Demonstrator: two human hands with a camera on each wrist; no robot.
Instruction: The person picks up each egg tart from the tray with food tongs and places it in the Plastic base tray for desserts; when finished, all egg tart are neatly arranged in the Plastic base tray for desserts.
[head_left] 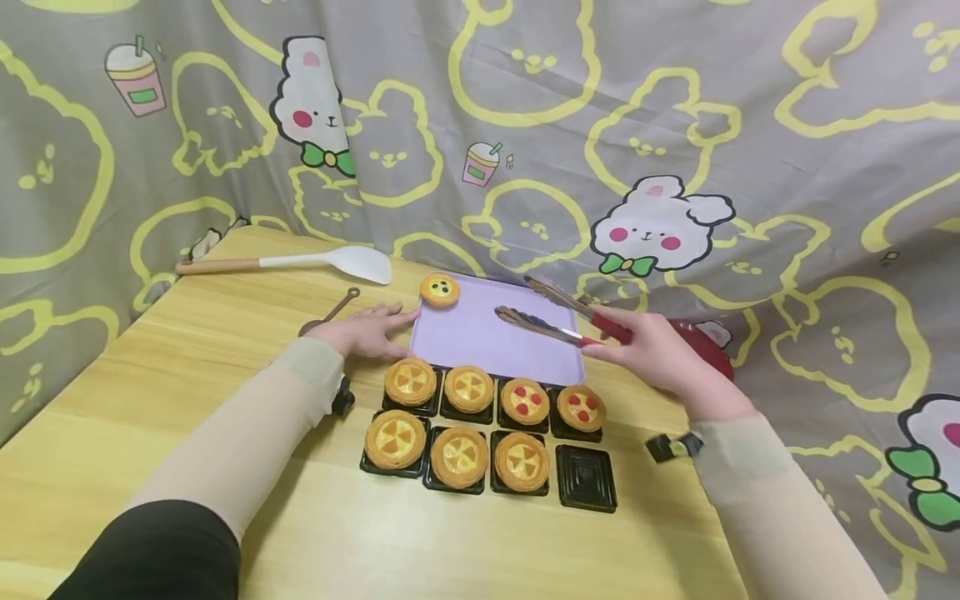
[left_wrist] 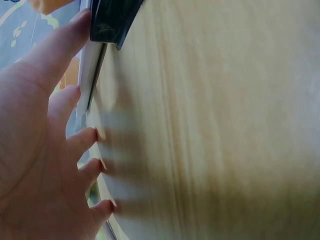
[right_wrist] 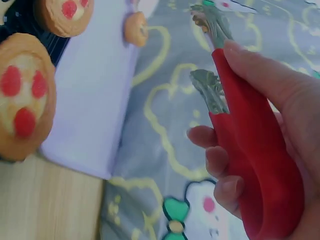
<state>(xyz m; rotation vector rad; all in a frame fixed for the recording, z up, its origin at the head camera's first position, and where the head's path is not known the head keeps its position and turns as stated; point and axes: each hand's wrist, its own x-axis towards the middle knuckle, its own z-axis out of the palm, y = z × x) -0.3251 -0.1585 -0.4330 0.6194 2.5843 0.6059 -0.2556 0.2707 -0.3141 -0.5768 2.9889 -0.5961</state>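
Observation:
A pair of red-handled tongs (head_left: pixel 538 325) is in my right hand (head_left: pixel 652 346), their jaws spread apart over the lilac tray (head_left: pixel 487 342). The right wrist view shows fingers and thumb wrapped round the red grips (right_wrist: pixel 250 145), with nothing between the metal tips. My left hand (head_left: pixel 371 329) spreads its fingers on the wood, thumb and index at the tray's left edge. On the tray's far left corner lies one tart (head_left: pixel 439 289) with dark dots. In front of the tray, several tarts (head_left: pixel 459 457) sit in black square holders, two of them topped with red pieces (head_left: pixel 525 401).
One black holder (head_left: pixel 587 477) at the front right shows its ridged base. A white spatula (head_left: pixel 360 263) with a wooden handle lies back left. A small brown utensil (head_left: pixel 341 304) is partly behind my left hand. Something red (head_left: pixel 703 346) stands beyond my right wrist. A patterned curtain (head_left: pixel 525 150) borders the table.

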